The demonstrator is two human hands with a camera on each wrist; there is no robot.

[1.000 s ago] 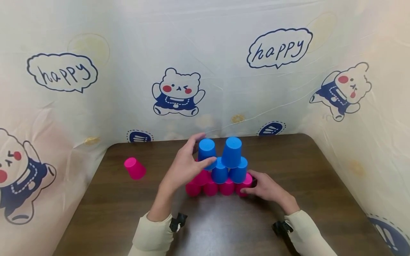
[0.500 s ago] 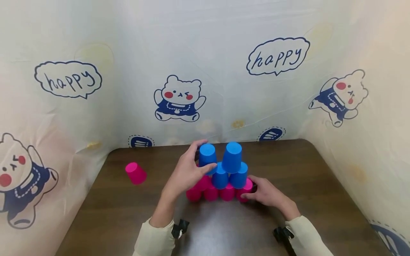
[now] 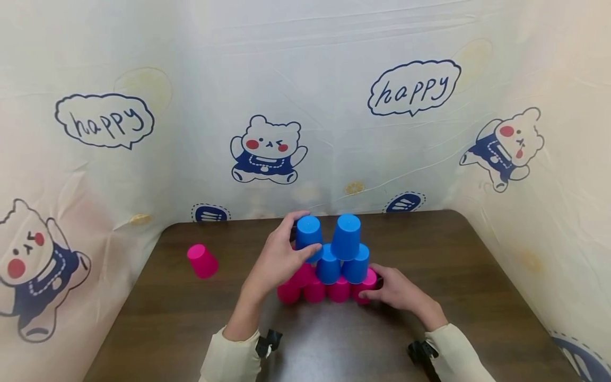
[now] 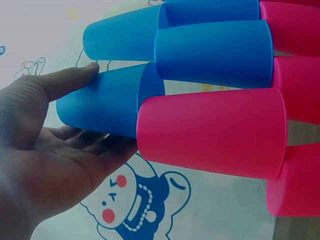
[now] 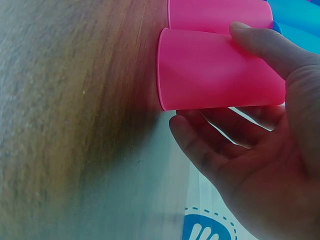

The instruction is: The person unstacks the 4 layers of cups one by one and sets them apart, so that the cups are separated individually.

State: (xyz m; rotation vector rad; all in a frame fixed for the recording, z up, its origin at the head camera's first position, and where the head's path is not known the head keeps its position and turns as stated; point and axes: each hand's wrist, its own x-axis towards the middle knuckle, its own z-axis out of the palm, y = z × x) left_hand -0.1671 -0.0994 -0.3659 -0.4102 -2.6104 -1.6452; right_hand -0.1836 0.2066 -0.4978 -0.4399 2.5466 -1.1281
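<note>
Upside-down plastic cups form a pyramid in the middle of the table. My left hand [image 3: 276, 260] holds the left blue cup [image 3: 308, 229] of the top tier, thumb in front and fingers behind. That cup rests partly on a pink cup [image 4: 210, 132] in the left wrist view. Beside it at the top stands another blue cup [image 3: 346, 237]. Two blue cups fill the rest of the middle tier. With thumb and fingers on either side, my right hand [image 3: 402, 289] holds the right-end pink cup [image 5: 215, 70] of the pink bottom row.
A lone pink cup [image 3: 202, 261] stands upside down on the left of the brown wooden table [image 3: 157, 318]. A pale curtain [image 3: 334, 154] printed with bears surrounds the table at the back and sides.
The head view has tilted slightly, so the scene sits a little lower. Both hands keep their hold on the same cups, and the stack looks unchanged.
</note>
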